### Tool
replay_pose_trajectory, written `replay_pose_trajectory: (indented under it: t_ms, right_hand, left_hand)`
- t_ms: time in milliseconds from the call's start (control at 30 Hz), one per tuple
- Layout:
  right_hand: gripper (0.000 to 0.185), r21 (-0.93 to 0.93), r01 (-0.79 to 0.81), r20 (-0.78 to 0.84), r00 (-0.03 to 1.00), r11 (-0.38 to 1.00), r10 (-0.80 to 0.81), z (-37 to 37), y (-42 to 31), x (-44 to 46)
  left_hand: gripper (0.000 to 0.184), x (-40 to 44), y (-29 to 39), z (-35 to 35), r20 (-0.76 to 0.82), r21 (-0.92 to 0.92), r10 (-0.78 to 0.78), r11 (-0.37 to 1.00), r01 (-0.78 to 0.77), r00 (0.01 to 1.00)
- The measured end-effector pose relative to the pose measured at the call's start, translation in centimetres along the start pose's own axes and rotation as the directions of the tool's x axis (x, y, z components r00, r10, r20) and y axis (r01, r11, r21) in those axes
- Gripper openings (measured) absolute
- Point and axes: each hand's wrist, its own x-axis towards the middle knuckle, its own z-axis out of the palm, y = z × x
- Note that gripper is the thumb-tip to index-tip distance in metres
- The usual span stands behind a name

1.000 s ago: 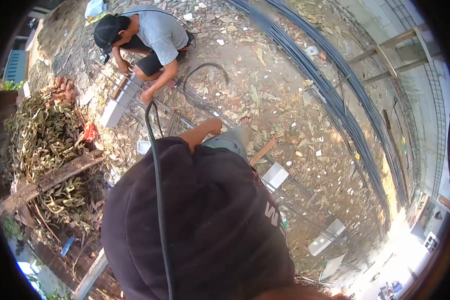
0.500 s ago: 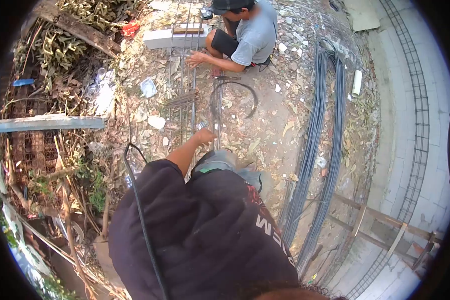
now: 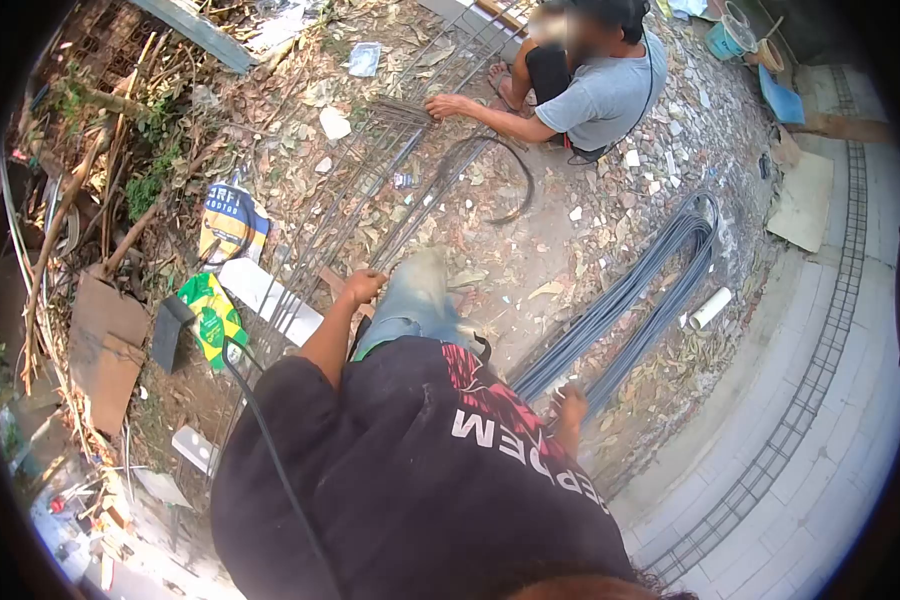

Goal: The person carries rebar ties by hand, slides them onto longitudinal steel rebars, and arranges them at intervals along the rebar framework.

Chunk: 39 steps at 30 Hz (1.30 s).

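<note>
Left edge of the work, a green-yellow packet [image 3: 213,318] beside a white block [image 3: 245,283]; long steel bars [image 3: 407,150] lie side by side across the block, so laying-out looks done; left hand [image 3: 366,287] at their near edge, fingers curled narrow, cannot tell if it grips one; bunch of thin rods [image 3: 395,110] sits on the bars by a co-worker's hand [image 3: 450,106], bunched, not spread along them, so that part looks undone; ties too small to tell; coil of dark wire [image 3: 529,190] lies loose near the bars; right hand [image 3: 570,405] beside the bundle of dark bars [image 3: 610,295], grip cannot be told; bundle bent double, looks unused; far right, ladder-like steel frame [image 3: 808,400], looks already made up.
</note>
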Motion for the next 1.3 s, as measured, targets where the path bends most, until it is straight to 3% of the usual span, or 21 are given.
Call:
replay_pose_trajectory:
  t_ms: [67, 133, 167, 200, 267, 333, 400, 467, 633, 700, 767, 833, 900, 933, 1000, 1100, 1133, 1200, 1300]
  right_hand:
    - [0.028, -0.122, -0.003, 0.043, 0.999, 0.993, 0.008, 1.1, -1.9, 0.7]
    - [0.027, -0.243, 0.048, 0.135, 0.991, 0.969, -0.015, 2.1, -2.4, 3.3]
    - [0.026, -0.321, 0.071, 0.176, 0.984, 0.944, -0.014, 2.7, -2.8, 4.6]
    - [0.025, -0.387, 0.106, 0.218, 0.976, 0.916, -0.021, 4.3, -3.7, 6.0]
    - [0.027, -0.423, 0.209, 0.285, 0.954, 0.882, -0.089, 8.0, -6.3, 6.5]
    - [0.032, -0.550, 0.456, 0.504, 0.849, 0.700, -0.157, 10.9, -5.8, 13.5]
    - [0.035, -0.599, 0.409, 0.481, 0.871, 0.689, -0.100, 16.0, -10.7, 10.4]
    - [0.034, -0.604, 0.481, 0.555, 0.826, 0.636, -0.098, 21.8, -16.0, 7.9]
    - [0.034, -0.447, 0.775, 0.818, 0.556, 0.447, -0.148, 36.3, -23.3, 8.0]
    - [0.034, -0.348, 0.891, 0.901, 0.403, 0.290, -0.159, 45.0, -25.2, 10.8]
    - [0.035, -0.255, 0.957, 0.948, 0.276, 0.139, -0.161, 51.0, -25.2, 14.1]
    - [0.036, -0.176, 0.980, 0.958, 0.150, -0.090, -0.245, 57.3, -26.8, 15.2]
    - [0.038, -0.165, 0.974, 0.965, 0.127, -0.156, -0.227, 64.3, -27.5, 17.3]
    - [0.038, -0.101, 0.974, 0.976, 0.058, -0.203, -0.209, 67.5, -27.8, 17.7]
    - [0.039, 0.013, 0.952, 0.983, -0.068, -0.305, -0.171, 73.0, -27.8, 17.7]
    - [0.037, 0.167, 0.926, 0.960, -0.231, -0.338, -0.158, 79.0, -25.4, 17.1]
    - [0.037, 0.185, 0.898, 0.932, -0.289, -0.399, -0.220, 80.4, -24.3, 18.2]
    - [0.036, 0.224, 0.839, 0.834, -0.429, -0.496, -0.348, 83.7, -21.8, 19.3]
    - [0.041, 0.137, 0.819, 0.656, -0.497, -0.558, -0.568, 87.8, -21.8, 22.5]
  left_hand:
    - [0.047, 1.1, -6.5, 4.1, -0.119, 0.312, 0.291, 0.919, -0.242, 0.949]
    - [0.044, -1.8, -9.7, 4.4, -0.149, -0.061, -0.008, 0.998, -0.002, 0.989]
    - [0.042, -3.5, -10.9, 4.4, -0.122, -0.245, -0.153, 0.962, 0.119, 0.981]
    - [0.042, -5.5, -11.4, 4.0, -0.126, -0.467, -0.228, 0.873, 0.145, 0.965]
    - [0.044, -7.4, -14.2, 2.5, -0.186, -0.554, -0.282, 0.821, 0.136, 0.941]
    - [0.045, -9.0, -16.8, 1.3, -0.250, -0.596, -0.287, 0.799, 0.087, 0.925]
    - [0.046, -10.9, -17.8, 0.2, -0.299, -0.684, -0.325, 0.729, 0.036, 0.897]
    - [0.048, -12.1, -18.3, 0.5, -0.313, -0.762, -0.384, 0.647, 0.011, 0.869]
    - [0.049, -10.2, -17.1, 4.2, -0.272, -0.825, -0.494, 0.561, 0.064, 0.826]
    - [0.044, -7.1, -14.5, 4.8, -0.299, -0.864, -0.518, 0.504, 0.004, 0.801]
    - [0.042, -3.4, -11.0, 5.7, -0.336, -0.917, -0.488, 0.366, -0.161, 0.805]
    - [0.045, 0.7, -6.3, 4.6, -0.352, -0.907, -0.427, 0.377, -0.190, 0.833]
    - [0.049, 6.3, -3.6, 3.8, -0.411, -0.883, -0.396, 0.397, -0.250, 0.821]
    - [0.051, 10.0, -2.8, 2.5, -0.449, -0.863, -0.364, 0.413, -0.291, 0.816]
    - [0.055, 17.4, -1.8, 0.3, -0.574, -0.769, -0.351, 0.542, -0.339, 0.740]
    - [0.059, 28.1, -0.6, -4.1, -0.748, -0.583, -0.305, 0.726, -0.365, 0.590]
    - [0.060, 30.8, -0.9, -4.9, -0.798, -0.523, -0.301, 0.776, -0.352, 0.522]
    - [0.060, 35.0, -1.1, -6.0, -0.825, -0.450, -0.251, 0.834, -0.319, 0.507]
    - [0.058, 39.6, -1.2, -6.3, -0.853, -0.370, -0.195, 0.880, -0.298, 0.485]
